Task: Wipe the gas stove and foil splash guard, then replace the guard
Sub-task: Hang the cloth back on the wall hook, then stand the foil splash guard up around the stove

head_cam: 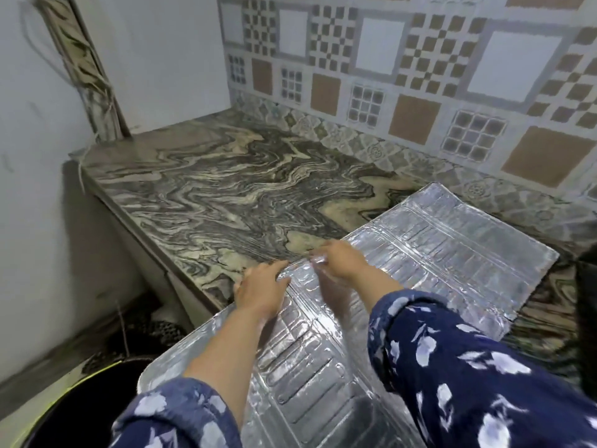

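A silver embossed foil splash guard [452, 253] lies unfolded and flat across the marble counter [226, 189], one panel hanging over the front edge toward me. My left hand [261, 289] rests on the guard's far edge at the fold, fingers curled over the foil. My right hand [342, 260] pinches the same edge just to the right. Both arms wear blue floral sleeves. No stove and no cloth are in view.
A patterned tile backsplash [420, 92] runs behind the counter. A grey wall [32, 189] stands at the left. A dark round bucket [80, 409] sits on the floor at lower left. A dark object [586, 302] shows at the right edge.
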Demonstrator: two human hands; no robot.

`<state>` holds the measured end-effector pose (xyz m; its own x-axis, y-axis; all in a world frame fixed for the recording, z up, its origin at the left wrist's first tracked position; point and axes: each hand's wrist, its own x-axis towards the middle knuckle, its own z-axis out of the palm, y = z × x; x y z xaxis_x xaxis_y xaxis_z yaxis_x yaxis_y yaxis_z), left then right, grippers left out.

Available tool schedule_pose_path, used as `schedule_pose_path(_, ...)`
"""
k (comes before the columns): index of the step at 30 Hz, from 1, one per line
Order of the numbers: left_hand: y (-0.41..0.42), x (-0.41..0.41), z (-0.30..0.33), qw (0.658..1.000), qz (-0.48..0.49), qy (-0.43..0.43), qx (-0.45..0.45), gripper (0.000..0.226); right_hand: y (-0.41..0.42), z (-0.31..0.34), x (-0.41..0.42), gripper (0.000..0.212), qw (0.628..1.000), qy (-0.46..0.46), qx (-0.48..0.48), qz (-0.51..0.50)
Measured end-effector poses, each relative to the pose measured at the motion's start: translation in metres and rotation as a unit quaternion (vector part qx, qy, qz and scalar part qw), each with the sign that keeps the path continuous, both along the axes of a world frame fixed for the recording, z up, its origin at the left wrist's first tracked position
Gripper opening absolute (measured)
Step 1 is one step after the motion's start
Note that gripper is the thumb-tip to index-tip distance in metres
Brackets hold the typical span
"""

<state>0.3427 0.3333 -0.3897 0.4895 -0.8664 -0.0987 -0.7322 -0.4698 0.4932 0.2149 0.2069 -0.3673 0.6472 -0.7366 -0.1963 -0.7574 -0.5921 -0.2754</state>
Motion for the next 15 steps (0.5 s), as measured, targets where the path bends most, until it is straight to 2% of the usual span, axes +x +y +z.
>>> schedule_pose_path(3, -0.005, 0.001, -0.003, 1.0, 0.01, 0.026, -0.014, 0.042, -0.006, -0.004, 0.017, 0.027, 0.999, 0.029, -0.008, 0.027)
schedule_pose_path(6, -0.008, 0.004, -0.005, 0.998, 0.013, 0.06, -0.016, 0.045, -0.01, -0.005, 0.024, 0.017, 1.0, 0.026, -0.016, 0.002)
schedule_pose_path(10, -0.005, 0.014, 0.01, 0.993, 0.037, 0.102, -0.034, 0.034, -0.013, 0.011, 0.031, 0.014, 1.0, -0.018, -0.016, -0.001)
schedule_pose_path(15, 0.009, 0.041, 0.06, 0.989, 0.058, 0.103, -0.085, 0.031, 0.0, 0.058, 0.048, 0.01, 0.994, -0.1, -0.037, -0.001)
